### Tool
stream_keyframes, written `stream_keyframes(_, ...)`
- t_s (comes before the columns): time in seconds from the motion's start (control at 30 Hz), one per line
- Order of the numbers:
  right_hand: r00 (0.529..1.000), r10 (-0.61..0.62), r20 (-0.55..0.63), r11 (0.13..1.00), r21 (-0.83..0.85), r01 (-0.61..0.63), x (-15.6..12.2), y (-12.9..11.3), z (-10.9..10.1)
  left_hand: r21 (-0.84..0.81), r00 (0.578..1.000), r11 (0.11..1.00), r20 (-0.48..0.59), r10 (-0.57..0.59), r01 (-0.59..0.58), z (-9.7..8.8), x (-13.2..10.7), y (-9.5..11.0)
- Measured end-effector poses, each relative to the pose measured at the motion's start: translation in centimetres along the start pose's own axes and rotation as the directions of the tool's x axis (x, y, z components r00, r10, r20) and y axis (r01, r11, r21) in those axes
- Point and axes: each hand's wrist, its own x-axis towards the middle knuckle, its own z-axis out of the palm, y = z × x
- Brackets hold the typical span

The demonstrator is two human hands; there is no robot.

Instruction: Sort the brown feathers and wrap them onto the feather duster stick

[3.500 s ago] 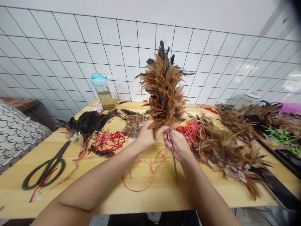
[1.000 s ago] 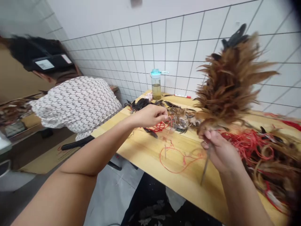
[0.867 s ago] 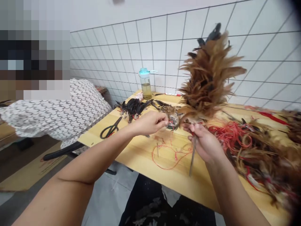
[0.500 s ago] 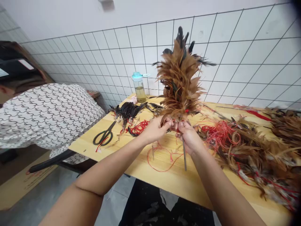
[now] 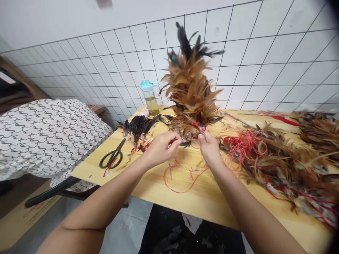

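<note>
A feather duster (image 5: 192,88), brown with dark feathers at its top, stands upright before me, tilted a little left. My right hand (image 5: 210,148) is closed at its lower end, thumb up against the base; the fingers behind are partly hidden. My left hand (image 5: 162,148) pinches a thin red string (image 5: 188,140), pulled taut across to the right thumb just under the lowest feathers. A red wrap (image 5: 197,124) shows at the base of the feathers. No handle stick can be made out below my right hand.
Black scissors (image 5: 112,157) and a bunch of black feathers (image 5: 139,127) lie left on the wooden table (image 5: 159,192). A water bottle (image 5: 150,100) stands behind. Tangled red string (image 5: 245,144) and brown feather bundles (image 5: 291,158) lie right. A person in a patterned shirt (image 5: 53,134) is at left.
My left hand has drawn away to the left, stretching the red string between the hands. The duster has turned and tilted left, and its stick no longer shows. The view has shifted slightly.
</note>
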Motion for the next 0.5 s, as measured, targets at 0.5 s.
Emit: stream_keyframes(0.5,0.931,0.216,0.294,0.629,-0.771,0.097,-1.1,-1.8,-2.0,0.385,0.967,0.891,0.017,0.255,-0.241,-5.5,0.8,-0.5)
